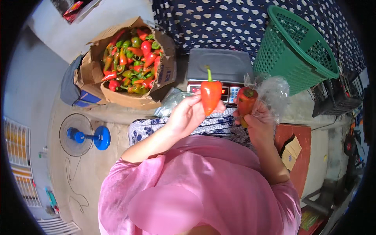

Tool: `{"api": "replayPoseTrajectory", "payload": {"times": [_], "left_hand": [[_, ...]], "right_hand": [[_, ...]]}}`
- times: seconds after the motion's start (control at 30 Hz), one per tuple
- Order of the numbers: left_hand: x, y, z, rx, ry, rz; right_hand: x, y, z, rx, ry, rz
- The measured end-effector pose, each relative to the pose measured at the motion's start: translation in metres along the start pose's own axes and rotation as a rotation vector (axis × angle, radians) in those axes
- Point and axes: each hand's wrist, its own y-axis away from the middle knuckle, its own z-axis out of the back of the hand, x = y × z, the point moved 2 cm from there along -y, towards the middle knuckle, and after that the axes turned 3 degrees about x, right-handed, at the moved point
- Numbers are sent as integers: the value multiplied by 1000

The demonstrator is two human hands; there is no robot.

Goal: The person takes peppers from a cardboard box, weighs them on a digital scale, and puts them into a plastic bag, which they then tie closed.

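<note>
The left hand (187,115) is raised in front of the grey scale (219,60), palm turned up and inward, its forearm slanting up from the scale's near left. Its thumb and fingers are clamped on one orange-red pepper (211,96), thumb against the left side, fingers passing behind; the pepper stands nearly upright, green stem on top, overlapping the scale's display in view. The right hand (260,121) is raised just right of the scale's near edge, its forearm bent inward. Its fingers and thumb are closed around a darker red pepper (246,102), stem end up; whether a second one lies behind it, I cannot tell.

Counted out, there is one scale and one pepper plainly seen in each hand. Left of the scale stands one open cardboard box (166,66), filled with red, orange and green peppers (133,62) too heaped to count. Clear plastic bags number two: one bag (276,94) beside the right hand, another bag (172,105) near the scale's left front corner. One green basket (280,53) tilts right of the scale, and one blue fan (102,138) sits well apart, to its near left.
</note>
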Motion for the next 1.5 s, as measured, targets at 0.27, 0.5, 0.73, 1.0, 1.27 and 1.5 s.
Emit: {"api": "replayPoseTrajectory", "payload": {"times": [0.27, 0.5, 0.73, 1.0, 1.27, 1.5], "left_hand": [[-3, 8, -4, -22, 27, -19], [-15, 11, -10, -14, -4, -79], [-13, 11, -12, 16, -26, -95], [-17, 15, -17, -69, -162, -157], [-26, 10, -14, -286, -439, -313], [-21, 13, -12, -359, -465, -365]], "right_hand": [[-7, -9, -24, 130, -18, -30], [-3, -13, -33, 149, -155, -50], [-2, -12, -34, 181, -199, -40], [-3, -12, -34, 166, -148, -39], [-15, -18, -30, 368, -505, -239], [-26, -20, -29, 180, -80, 39]]}}
